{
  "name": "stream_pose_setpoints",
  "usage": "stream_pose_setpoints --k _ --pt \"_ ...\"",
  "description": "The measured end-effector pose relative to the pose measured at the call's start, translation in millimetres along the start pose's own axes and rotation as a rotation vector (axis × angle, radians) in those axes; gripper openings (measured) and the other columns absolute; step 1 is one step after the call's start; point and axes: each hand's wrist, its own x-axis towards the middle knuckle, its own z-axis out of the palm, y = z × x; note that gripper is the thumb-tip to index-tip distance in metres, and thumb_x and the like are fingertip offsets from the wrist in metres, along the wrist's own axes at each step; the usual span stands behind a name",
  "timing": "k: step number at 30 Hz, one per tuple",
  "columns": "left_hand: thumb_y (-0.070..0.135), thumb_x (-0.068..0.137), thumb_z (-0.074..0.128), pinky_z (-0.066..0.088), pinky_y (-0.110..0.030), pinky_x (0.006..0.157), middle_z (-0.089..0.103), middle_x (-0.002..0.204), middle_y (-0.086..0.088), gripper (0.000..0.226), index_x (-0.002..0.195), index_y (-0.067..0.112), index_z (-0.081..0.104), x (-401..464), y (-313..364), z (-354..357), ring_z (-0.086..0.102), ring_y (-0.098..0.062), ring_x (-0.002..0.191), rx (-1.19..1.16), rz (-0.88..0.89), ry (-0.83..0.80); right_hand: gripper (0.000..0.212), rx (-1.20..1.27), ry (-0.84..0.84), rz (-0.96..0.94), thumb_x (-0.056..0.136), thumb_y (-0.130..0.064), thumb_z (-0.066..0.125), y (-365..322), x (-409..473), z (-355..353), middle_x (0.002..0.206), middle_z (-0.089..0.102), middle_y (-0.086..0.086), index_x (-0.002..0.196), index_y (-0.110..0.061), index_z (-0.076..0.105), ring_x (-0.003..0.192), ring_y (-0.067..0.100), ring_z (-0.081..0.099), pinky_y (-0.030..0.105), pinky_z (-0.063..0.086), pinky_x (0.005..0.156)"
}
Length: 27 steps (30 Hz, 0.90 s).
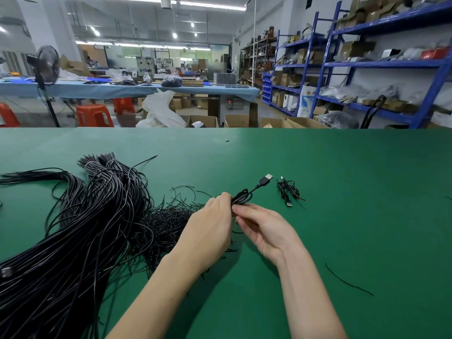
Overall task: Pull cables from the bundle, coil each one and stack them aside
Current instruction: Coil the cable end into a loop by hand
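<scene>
Hands, left (210,226) and right (264,228), grip coiled cable (242,198); bundle (80,228) left, finished coil (288,190) beyond.

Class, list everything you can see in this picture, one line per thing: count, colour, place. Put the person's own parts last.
cable bundle: one, black, left on the table
coiled cable: one, black with a silver USB plug, held in both hands
finished coil: one, black, right of the hands
loose wire: one, black, near right
table: one, green
stools: three, orange, far left
shelving: blue, far right
fan: one, black, far left
left hand: grip on the coiled cable
right hand: pinches the same cable
</scene>
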Motion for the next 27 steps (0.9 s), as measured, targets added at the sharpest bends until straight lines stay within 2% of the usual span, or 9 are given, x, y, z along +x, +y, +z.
stream_pose_setpoints --k 3,6,10,12,16,18,21,24,27 --pt "0.011 0.099 0.038 0.036 -0.032 0.066 0.035 0.082 0.010 0.012 0.095 0.019 0.030 1 1 -2 0.039 -0.018 0.078 -0.013 -0.011 -0.033 0.009 -0.091 0.033 -0.071 0.078 0.008 0.078 -3 0 2 0.077 0.075 0.008 0.080 0.002 0.073 0.064 0.009 0.070 0.017 0.057 0.060" --pt "0.015 0.101 0.037 0.029 -0.031 0.056 0.043 0.077 0.005 0.019 0.086 0.022 0.028 2 -1 -2 0.045 -0.016 0.066 -0.130 -0.065 -0.120 0.011 -0.222 0.076 -0.147 0.078 0.008 0.080 -2 -1 5 0.075 0.075 0.007 0.076 0.000 0.072 0.062 0.009 0.070 0.017 0.057 0.061" --pt "0.021 0.104 0.033 0.033 -0.031 0.056 0.055 0.081 -0.002 0.018 0.085 0.020 0.034 6 -3 -6 0.047 -0.014 0.066 -0.340 -0.224 -0.276 0.014 -0.438 0.093 -0.330 0.080 0.007 0.079 3 -2 5 0.069 0.073 0.006 0.074 -0.004 0.073 0.056 0.010 0.066 0.019 0.056 0.060" --pt "0.023 0.104 0.034 0.035 -0.029 0.059 0.054 0.082 0.002 0.019 0.087 0.016 0.041 8 -5 -10 0.045 -0.011 0.068 -0.468 -0.316 -0.307 0.017 -0.595 0.130 -0.462 0.079 0.003 0.081 7 0 5 0.068 0.074 0.004 0.071 -0.010 0.073 0.058 0.013 0.066 0.024 0.058 0.063" --pt "0.024 0.101 0.037 0.032 -0.026 0.057 0.045 0.067 0.008 0.023 0.081 0.020 0.047 11 -13 -17 0.037 -0.010 0.057 -0.890 -0.508 -0.343 0.020 -0.863 0.107 -0.807 0.080 -0.002 0.078 17 4 6 0.071 0.072 -0.007 0.071 -0.017 0.071 0.059 0.003 0.065 0.015 0.051 0.059" --pt "0.023 0.102 0.037 0.031 -0.023 0.053 0.048 0.063 0.008 0.025 0.083 0.019 0.053 11 -14 -19 0.036 -0.010 0.054 -1.065 -0.591 -0.295 0.018 -1.007 0.040 -1.046 0.081 0.000 0.075 21 8 5 0.078 0.068 -0.008 0.076 -0.016 0.069 0.070 0.006 0.064 0.023 0.053 0.065" --pt "0.023 0.105 0.037 0.031 -0.022 0.054 0.046 0.064 0.008 0.028 0.081 0.020 0.050 9 -16 -21 0.036 -0.009 0.055 -1.097 -0.559 -0.246 0.009 -1.071 0.068 -1.282 0.082 -0.004 0.072 31 14 3 0.086 0.067 -0.007 0.080 -0.013 0.070 0.080 0.014 0.064 0.036 0.055 0.070" --pt "0.026 0.108 0.034 0.031 -0.024 0.056 0.039 0.058 0.015 0.031 0.079 0.020 0.042 6 -19 -21 0.033 -0.009 0.056 -1.011 -0.467 -0.232 0.008 -1.031 0.096 -1.231 0.084 -0.011 0.074 36 13 2 0.091 0.070 -0.013 0.084 -0.019 0.074 0.082 0.013 0.066 0.034 0.056 0.067" --pt "0.028 0.109 0.034 0.032 -0.030 0.062 0.039 0.064 0.010 0.030 0.084 0.018 0.046 5 -22 -20 0.035 -0.010 0.061 -0.924 -0.443 -0.160 0.008 -0.867 0.039 -0.933 0.083 -0.027 0.079 30 7 4 0.095 0.074 -0.016 0.090 -0.031 0.077 0.074 0.010 0.065 0.020 0.049 0.057"
